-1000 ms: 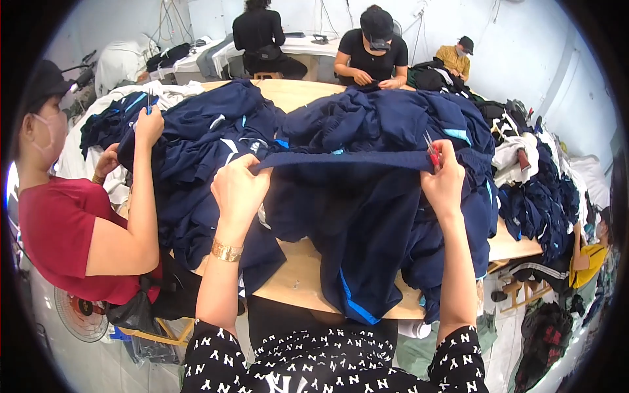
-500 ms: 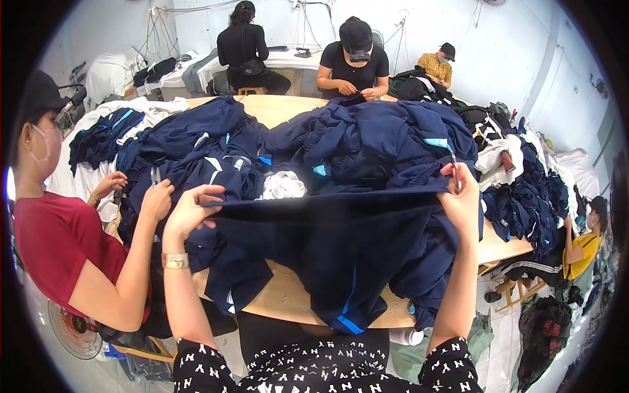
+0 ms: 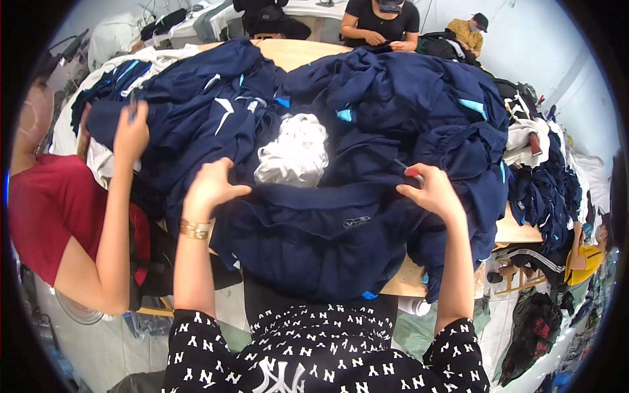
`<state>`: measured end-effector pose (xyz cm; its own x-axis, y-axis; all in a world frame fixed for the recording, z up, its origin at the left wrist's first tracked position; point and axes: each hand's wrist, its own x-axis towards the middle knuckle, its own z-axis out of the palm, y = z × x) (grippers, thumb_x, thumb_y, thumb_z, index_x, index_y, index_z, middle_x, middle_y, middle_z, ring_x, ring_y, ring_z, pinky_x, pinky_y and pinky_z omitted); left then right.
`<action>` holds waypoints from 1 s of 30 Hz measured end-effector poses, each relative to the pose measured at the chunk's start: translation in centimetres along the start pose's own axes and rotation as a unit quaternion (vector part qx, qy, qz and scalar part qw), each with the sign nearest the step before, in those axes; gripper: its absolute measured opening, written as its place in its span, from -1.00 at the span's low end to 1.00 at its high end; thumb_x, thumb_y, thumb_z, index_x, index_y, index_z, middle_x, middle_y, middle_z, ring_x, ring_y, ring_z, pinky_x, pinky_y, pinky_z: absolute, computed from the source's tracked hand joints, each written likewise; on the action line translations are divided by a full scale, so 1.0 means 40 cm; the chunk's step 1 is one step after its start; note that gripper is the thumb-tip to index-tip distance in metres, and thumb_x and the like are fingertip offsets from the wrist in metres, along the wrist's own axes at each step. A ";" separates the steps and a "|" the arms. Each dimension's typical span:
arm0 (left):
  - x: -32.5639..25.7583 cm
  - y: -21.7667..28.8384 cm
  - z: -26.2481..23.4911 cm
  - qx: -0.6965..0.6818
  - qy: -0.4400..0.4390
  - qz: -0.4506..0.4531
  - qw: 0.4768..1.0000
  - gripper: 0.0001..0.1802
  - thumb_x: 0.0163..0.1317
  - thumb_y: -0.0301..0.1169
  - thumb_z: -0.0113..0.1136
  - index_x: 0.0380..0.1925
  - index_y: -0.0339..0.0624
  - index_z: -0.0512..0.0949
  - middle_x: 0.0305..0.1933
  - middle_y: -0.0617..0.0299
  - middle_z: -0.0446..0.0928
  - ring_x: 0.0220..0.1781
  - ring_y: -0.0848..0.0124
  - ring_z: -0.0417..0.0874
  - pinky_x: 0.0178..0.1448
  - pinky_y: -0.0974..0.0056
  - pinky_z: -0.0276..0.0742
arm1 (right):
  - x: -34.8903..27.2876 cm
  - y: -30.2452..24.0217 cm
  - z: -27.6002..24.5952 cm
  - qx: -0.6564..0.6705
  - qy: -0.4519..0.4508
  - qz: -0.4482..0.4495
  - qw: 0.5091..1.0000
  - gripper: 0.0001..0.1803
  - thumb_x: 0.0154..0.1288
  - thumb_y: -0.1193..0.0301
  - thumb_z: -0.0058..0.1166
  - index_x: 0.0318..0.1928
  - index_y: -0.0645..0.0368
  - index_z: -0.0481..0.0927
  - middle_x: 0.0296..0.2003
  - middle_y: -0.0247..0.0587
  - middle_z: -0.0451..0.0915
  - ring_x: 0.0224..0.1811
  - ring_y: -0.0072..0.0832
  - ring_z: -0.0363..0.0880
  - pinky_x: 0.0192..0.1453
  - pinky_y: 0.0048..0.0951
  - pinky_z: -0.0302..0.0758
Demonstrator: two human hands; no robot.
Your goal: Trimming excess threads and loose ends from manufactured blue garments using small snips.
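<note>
The left hand [image 3: 213, 187] is spread loosely, released, thumb beside the waistband [image 3: 314, 197]; the right hand [image 3: 432, 190] clasps red snips [image 3: 411, 172]. I see the navy garment [image 3: 314, 245] sagging, creased, over the surface's [image 3: 404, 280] near edge.

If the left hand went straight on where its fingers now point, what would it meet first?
The left hand would probably meet the heap of navy garments first; the white cloth bundle lies right of that line. Depth is unclear; it might pass above.
</note>
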<state>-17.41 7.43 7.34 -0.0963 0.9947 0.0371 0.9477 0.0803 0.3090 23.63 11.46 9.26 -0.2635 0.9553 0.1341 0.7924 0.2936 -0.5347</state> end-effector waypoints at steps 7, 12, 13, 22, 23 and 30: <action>-0.084 0.064 0.154 -0.213 -0.028 0.001 0.977 -0.59 -0.02 -0.18 0.41 -0.34 -0.32 0.60 -0.38 0.01 0.64 -0.30 0.21 0.69 -0.19 0.25 0.56 | -0.121 0.069 0.134 0.189 0.097 0.064 0.975 -0.86 0.22 0.49 0.08 -0.23 0.29 0.59 -0.57 -0.31 0.55 -0.53 -0.72 0.40 -0.43 -0.62 0.33; -0.106 0.228 0.273 -0.341 -0.127 0.093 0.927 -0.71 0.10 -0.28 0.33 -0.39 -0.34 0.63 -0.43 0.14 0.64 -0.36 0.45 0.66 -0.23 0.36 0.55 | -0.231 0.060 0.182 0.326 0.202 0.130 0.914 -0.84 0.34 0.42 0.04 -0.23 0.26 0.60 -0.61 -0.47 0.49 -0.65 -0.80 0.33 -0.56 -0.72 0.20; -0.100 0.257 0.310 -0.316 -0.152 0.085 0.932 -0.65 0.13 -0.20 0.31 -0.42 -0.35 0.63 -0.47 0.11 0.64 -0.36 0.43 0.67 -0.24 0.34 0.54 | -0.250 0.052 0.191 0.336 0.220 0.145 0.904 -0.84 0.35 0.42 0.04 -0.22 0.26 0.61 -0.62 -0.46 0.50 -0.66 -0.82 0.30 -0.58 -0.73 0.16; -0.006 0.358 0.450 -0.305 -0.365 0.093 0.875 -0.18 0.04 -0.06 0.34 0.08 -0.60 0.36 0.10 -0.32 0.43 0.17 0.05 0.49 0.23 0.16 0.38 | -0.326 -0.004 0.283 0.408 0.186 0.173 0.877 -0.86 0.34 0.48 0.03 -0.19 0.29 0.60 -0.54 -0.52 0.44 -0.56 -0.80 0.36 -0.47 -0.73 0.31; -0.018 0.362 0.436 -0.383 -0.360 0.068 0.848 -0.14 0.06 -0.08 0.34 0.15 -0.60 0.27 0.19 -0.30 0.35 0.24 0.10 0.42 0.27 0.18 0.33 | -0.330 0.000 0.281 0.408 0.186 0.187 0.874 -0.85 0.34 0.47 0.04 -0.19 0.29 0.59 -0.56 -0.52 0.43 -0.57 -0.80 0.37 -0.46 -0.72 0.34; -0.089 0.334 0.307 -0.693 -0.331 0.064 0.637 -0.50 0.23 -0.47 0.17 0.16 -0.37 0.33 0.10 0.19 0.48 0.12 0.46 0.47 0.30 0.35 0.27 | -0.275 -0.057 0.292 0.511 0.163 0.148 0.831 -0.84 0.31 0.50 0.05 -0.16 0.34 0.57 -0.58 -0.37 0.53 -0.71 -0.73 0.37 -0.39 -0.62 0.50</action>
<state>-0.66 5.77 -0.32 0.5392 0.8336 -0.1199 -0.2895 0.3171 0.9031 18.30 -0.13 -0.73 0.1555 0.9878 0.0008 -0.1296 0.0212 -0.9913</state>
